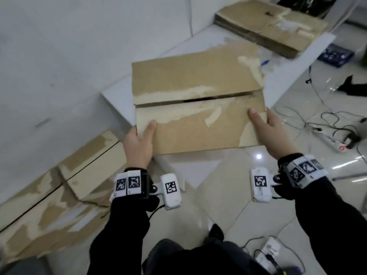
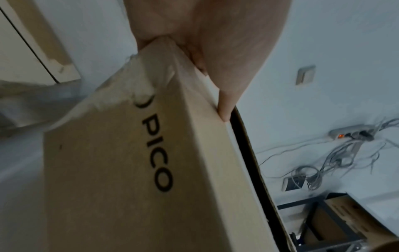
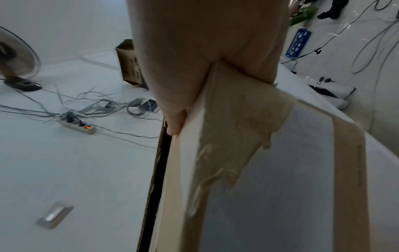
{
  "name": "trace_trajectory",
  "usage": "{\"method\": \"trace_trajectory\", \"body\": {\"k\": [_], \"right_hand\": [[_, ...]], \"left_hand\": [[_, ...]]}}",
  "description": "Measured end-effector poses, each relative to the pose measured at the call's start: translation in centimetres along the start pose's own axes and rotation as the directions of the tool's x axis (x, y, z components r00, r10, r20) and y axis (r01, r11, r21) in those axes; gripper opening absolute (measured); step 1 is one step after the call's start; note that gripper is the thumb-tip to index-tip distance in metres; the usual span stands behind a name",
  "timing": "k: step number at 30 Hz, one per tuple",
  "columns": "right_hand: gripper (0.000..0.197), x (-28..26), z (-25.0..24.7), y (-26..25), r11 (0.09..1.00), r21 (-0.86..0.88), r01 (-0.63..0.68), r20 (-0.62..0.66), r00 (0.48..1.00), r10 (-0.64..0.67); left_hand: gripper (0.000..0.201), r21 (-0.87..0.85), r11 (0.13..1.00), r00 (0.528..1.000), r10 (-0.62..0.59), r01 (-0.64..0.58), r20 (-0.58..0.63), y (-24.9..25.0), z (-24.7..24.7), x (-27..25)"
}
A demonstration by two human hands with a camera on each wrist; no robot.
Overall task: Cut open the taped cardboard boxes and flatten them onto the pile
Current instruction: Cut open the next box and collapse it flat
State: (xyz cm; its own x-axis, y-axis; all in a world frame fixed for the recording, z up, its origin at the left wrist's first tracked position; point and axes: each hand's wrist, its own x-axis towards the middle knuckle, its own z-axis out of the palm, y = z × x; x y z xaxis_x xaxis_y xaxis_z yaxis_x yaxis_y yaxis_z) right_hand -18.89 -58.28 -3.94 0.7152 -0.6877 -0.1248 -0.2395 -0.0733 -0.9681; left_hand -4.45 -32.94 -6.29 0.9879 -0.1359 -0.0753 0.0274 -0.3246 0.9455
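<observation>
I hold the box (image 1: 198, 104) in the air with both hands, in front of me, over the floor and the low white bench (image 1: 117, 92) by the wall. I take it at its 2 near corners so it stays level and I can carry it without bending it. It looks already nearly flat: the 2 top flaps meet at a seam with a dark slit, and torn tape marks run along it.

My left hand (image 1: 139, 143) grips the near left corner, thumb on top, and the other fingers (image 2: 226, 102) are under the edge, closed narrow on the cardboard. My right hand (image 1: 272, 132) grips the near right corner in the same way, thumb on top, fingers (image 3: 175, 122) curled under.

The pile (image 1: 268, 26) of flat boxes lies far on the bench, well apart from my box. More flat cardboard (image 1: 59, 195) lies at my left by the wall. I judge the next step is to put the box on a pile.
</observation>
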Motion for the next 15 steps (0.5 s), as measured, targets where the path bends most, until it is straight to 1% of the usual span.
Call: {"method": "trace_trajectory", "body": {"k": [3, 5, 7, 11, 15], "right_hand": [[0.029, 5.5, -3.4, 0.4, 0.999, -0.009, -0.044, 0.05, 0.998, 0.044], [0.024, 9.6, -4.8, 0.3, 0.998, -0.02, -0.064, 0.08, 0.995, 0.066], [0.026, 14.2, -5.5, 0.1, 0.996, -0.026, -0.089, 0.115, 0.989, 0.091], [0.036, 23.3, -5.2, -0.7, 0.993, -0.074, -0.093, 0.218, 0.97, 0.107], [0.044, 32.0, -3.8, -1.1, 0.984, -0.165, -0.073, 0.298, 0.947, 0.12]], "left_hand": [[0.047, 0.022, 1.0, 1.0, -0.003, 0.003, -0.024, 1.5, 5.4, 1.2], [0.043, 0.018, 1.0, 0.998, -0.016, 0.017, -0.06, 2.6, 8.3, 2.1], [0.04, 0.023, 0.999, 0.995, -0.03, 0.033, -0.094, 3.5, 10.8, 3.7], [0.045, 0.073, 0.996, 0.991, -0.034, 0.044, -0.131, 4.0, 14.8, 8.2], [0.05, 0.089, 0.99, 0.975, -0.085, 0.105, -0.205, 4.2, 18.9, 13.0]]}}
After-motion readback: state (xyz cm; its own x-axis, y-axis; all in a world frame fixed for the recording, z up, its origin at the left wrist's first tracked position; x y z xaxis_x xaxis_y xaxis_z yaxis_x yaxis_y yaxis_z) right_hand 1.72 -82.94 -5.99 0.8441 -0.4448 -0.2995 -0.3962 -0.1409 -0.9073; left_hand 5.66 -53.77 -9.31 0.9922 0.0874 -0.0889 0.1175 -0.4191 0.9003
